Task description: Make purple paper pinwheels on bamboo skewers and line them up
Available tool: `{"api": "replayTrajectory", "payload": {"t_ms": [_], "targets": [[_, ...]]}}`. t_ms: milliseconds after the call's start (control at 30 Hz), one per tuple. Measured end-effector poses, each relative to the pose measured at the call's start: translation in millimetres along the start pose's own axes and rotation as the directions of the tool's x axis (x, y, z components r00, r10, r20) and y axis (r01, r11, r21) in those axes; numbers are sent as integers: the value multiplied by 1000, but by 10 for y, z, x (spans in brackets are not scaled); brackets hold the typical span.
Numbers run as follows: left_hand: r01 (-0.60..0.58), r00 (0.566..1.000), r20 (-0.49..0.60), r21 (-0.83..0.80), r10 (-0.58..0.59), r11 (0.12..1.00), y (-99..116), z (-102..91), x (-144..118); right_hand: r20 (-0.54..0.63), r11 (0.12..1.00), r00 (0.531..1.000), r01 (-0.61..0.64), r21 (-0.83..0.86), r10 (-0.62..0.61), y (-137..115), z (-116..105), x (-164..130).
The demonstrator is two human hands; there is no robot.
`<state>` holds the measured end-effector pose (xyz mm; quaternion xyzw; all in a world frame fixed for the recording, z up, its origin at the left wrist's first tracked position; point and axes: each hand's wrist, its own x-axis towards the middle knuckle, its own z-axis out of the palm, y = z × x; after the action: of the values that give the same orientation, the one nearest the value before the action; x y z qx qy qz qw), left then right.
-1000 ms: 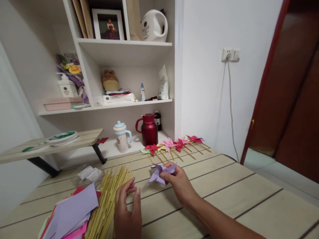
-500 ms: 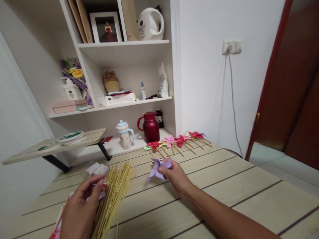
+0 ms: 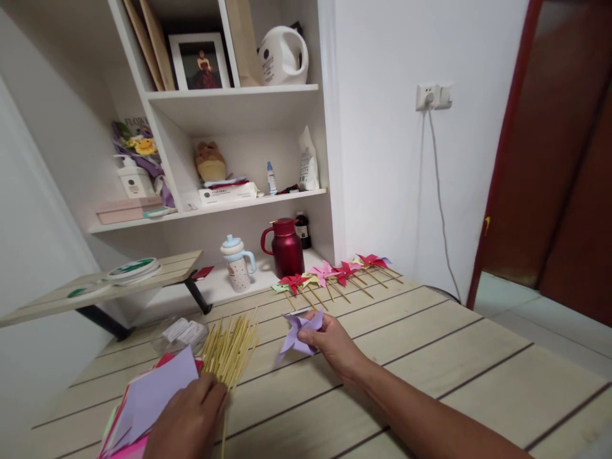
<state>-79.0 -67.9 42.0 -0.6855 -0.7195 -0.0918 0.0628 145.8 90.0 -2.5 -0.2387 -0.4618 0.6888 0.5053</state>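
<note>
Your right hand pinches the folded purple pinwheel, stick not yet attached, your left hand closes on the skewers, finished pinwheels lie behind.

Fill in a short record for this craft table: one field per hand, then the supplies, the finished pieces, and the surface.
Right hand: right hand pinches a folded purple pinwheel head just above the table.
Left hand: left hand rests on the bundle of bamboo sticks, beside the stack of coloured paper.
Finished pieces: row of pinwheels on sticks at the far edge.
Surface: pale wooden table.
</note>
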Motion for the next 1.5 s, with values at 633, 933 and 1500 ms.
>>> {"api": "replayTrajectory", "payload": {"t_ms": [633,933,1500], "targets": [[-33,997,-57,211,46,977,264,217,817,-4,999,1000,-15,36,15,-110,-63,30],[25,999,-48,210,-15,977,265,416,715,23,999,1000,-20,42,19,-110,-70,25],[-28,999,31,198,22,980,479,476,725,-18,993,1000,-23,118,26,-189,-95,40]]}}
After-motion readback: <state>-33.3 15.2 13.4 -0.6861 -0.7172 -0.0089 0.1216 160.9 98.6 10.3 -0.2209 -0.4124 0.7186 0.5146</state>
